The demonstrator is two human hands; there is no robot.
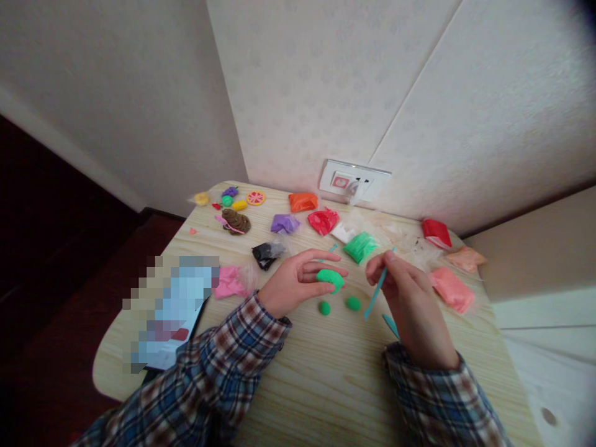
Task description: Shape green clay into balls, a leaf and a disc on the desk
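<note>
My left hand (302,279) holds a lump of green modelling clay (329,280) between thumb and fingers, above the table. Between the thumb and fingers of my right hand (405,285) is a thin blue clay tool (377,292), slanting down to the left. Two small green clay balls lie on the wood below: one ball (325,308) under the left hand, the other ball (353,303) between the hands. A second blue tool (391,325) lies partly hidden by my right wrist. Behind my left fingertips another blue tool (333,248) shows in part.
Bags of clay are spread about: green (361,247), red (323,220), orange (303,202), purple (285,223), black (267,253), pink (231,281) and coral (452,290). Small clay pieces and a brown coil (236,221) sit back left. A phone (179,316) lies left; a wall socket (355,180) is behind.
</note>
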